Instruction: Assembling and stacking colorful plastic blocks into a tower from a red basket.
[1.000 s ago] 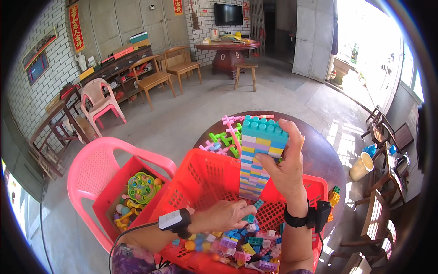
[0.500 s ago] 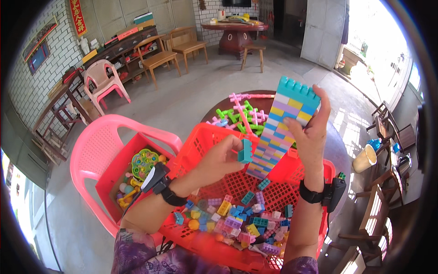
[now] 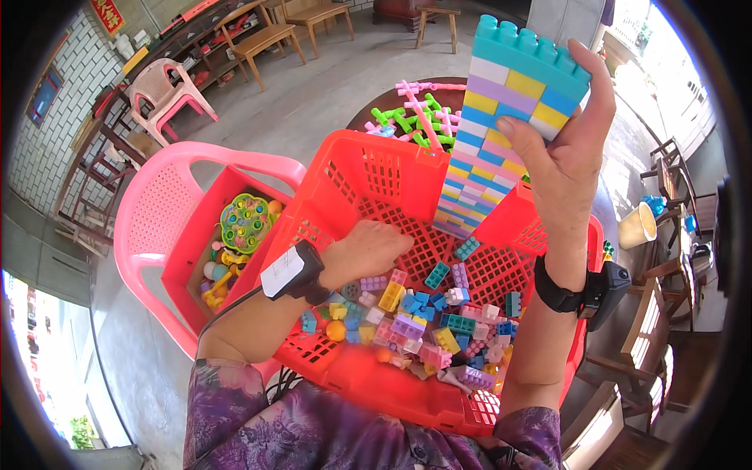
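A tall tower of stacked toy blocks [image 3: 489, 129] stands tilted over the red basket [image 3: 368, 153], its top row teal and the rows below yellow, blue, white, pink and purple. My right hand [image 3: 568, 129] is wrapped round its upper right side, thumb on the front face. Lower down, inside the basket, my left hand [image 3: 368, 247] is back-up with its fingers curled under; what they hold, if anything, is hidden. Loose toy blocks [image 3: 407, 325] in many colours lie near it on the basket's floor, with an orange ball [image 3: 335, 330] among them.
On the left, a pink plastic chair [image 3: 153, 200] bears a red box [image 3: 184, 258] of small toys. Green and pink connector pieces [image 3: 415, 117] lie on a dark round table [image 3: 364, 117] behind the basket. A pale bin [image 3: 637, 225] and wooden chairs [image 3: 650, 321] stand at right.
My left hand has moved down into the basket; the teal block it held no longer shows. The tower appears higher and larger in view, still in my right hand. My view has tilted downward.
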`<state>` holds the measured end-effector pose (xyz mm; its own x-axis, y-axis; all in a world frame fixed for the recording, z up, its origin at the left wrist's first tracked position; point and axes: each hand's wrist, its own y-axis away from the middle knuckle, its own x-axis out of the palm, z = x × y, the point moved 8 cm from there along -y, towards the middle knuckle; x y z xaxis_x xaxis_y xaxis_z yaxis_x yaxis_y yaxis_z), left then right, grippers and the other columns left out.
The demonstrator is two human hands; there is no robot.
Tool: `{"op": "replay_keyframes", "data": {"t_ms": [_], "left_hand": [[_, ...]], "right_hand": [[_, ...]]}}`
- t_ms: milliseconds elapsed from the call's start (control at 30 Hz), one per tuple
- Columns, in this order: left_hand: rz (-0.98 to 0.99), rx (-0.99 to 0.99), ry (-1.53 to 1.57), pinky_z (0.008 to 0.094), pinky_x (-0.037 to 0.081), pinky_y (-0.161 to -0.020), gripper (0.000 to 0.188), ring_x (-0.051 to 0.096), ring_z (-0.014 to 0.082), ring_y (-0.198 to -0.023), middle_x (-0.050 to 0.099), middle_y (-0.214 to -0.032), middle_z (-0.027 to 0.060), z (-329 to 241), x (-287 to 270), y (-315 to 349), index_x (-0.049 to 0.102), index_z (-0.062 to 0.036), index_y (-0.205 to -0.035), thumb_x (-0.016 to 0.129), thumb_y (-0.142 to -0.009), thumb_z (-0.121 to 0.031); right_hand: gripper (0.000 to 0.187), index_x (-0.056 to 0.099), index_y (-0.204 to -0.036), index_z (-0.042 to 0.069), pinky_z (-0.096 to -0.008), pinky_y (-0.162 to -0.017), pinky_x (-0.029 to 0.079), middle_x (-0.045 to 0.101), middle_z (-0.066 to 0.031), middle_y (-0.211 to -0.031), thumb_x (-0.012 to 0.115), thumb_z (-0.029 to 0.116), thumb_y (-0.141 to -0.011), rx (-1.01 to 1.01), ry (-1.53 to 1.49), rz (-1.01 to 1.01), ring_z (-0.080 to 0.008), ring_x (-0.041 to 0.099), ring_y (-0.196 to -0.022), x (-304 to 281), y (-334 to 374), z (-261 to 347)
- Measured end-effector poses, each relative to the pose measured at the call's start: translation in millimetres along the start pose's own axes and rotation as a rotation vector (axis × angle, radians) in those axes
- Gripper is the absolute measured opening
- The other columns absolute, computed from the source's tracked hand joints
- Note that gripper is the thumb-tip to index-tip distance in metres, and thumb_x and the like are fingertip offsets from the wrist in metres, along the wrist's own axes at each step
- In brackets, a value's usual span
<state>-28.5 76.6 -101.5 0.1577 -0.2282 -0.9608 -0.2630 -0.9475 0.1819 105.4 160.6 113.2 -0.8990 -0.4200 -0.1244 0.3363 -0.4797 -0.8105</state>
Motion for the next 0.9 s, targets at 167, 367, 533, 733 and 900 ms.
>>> {"op": "replay_keyframes", "data": {"t_ms": [167,367,533,733,900], "left_hand": [[0.208,-0.023,0.058,0.0457,0.047,-0.07,0.019,0.062,0.0343,-0.083,0.063,-0.081,0.0151,-18,9,2,0.059,-0.0077,-0.09,0.058,-0.078,-0.022],[0.3,-0.011,0.063,0.0467,0.047,-0.069,0.028,0.063,0.034,-0.08,0.063,-0.079,0.0172,-25,41,4,0.059,-0.0057,-0.091,0.06,-0.076,-0.029],[0.344,-0.003,0.095,0.047,0.047,-0.068,0.027,0.063,0.0347,-0.08,0.063,-0.08,0.0182,-22,36,-1,0.057,-0.0062,-0.097,0.057,-0.078,-0.025],[-0.027,0.004,0.374,0.0433,0.047,-0.068,0.03,0.061,0.0339,-0.08,0.063,-0.086,0.0142,-3,-25,-3,0.057,-0.0092,-0.104,0.055,-0.079,-0.026],[-0.089,0.036,0.541,0.0364,0.049,-0.07,0.027,0.063,0.0244,-0.08,0.065,-0.091,0.01,-8,-57,2,0.06,-0.0056,-0.098,0.06,-0.079,-0.025]], "right_hand": [[0.076,0.019,-0.139,0.01,-0.0323,-0.081,0.055,0.052,-0.0145,-0.114,0.059,-0.01,-0.078,-0.02,-0.015,0.004,-0.0211,0.06,-0.099,-3,2,3],[0.076,0.019,-0.139,0.01,-0.0322,-0.082,0.055,0.052,-0.015,-0.114,0.059,-0.01,-0.078,-0.012,-0.024,0.008,-0.0213,0.06,-0.099,2,-1,6],[0.076,0.019,-0.139,0.01,-0.0323,-0.083,0.054,0.052,-0.0153,-0.115,0.059,-0.01,-0.077,-0.026,-0.005,-0.002,-0.0216,0.059,-0.1,4,-3,5],[0.074,0.025,-0.137,0.009,-0.0313,-0.082,0.054,0.05,-0.0134,-0.119,0.059,-0.012,-0.075,-0.084,-0.031,0.011,-0.0207,0.059,-0.101,3,-6,6],[0.073,0.033,-0.135,0.008,-0.0324,-0.088,0.049,0.045,-0.0107,-0.128,0.061,-0.012,-0.071,0.004,0.017,-0.034,-0.0211,0.055,-0.107,-1,4,-7]]}}
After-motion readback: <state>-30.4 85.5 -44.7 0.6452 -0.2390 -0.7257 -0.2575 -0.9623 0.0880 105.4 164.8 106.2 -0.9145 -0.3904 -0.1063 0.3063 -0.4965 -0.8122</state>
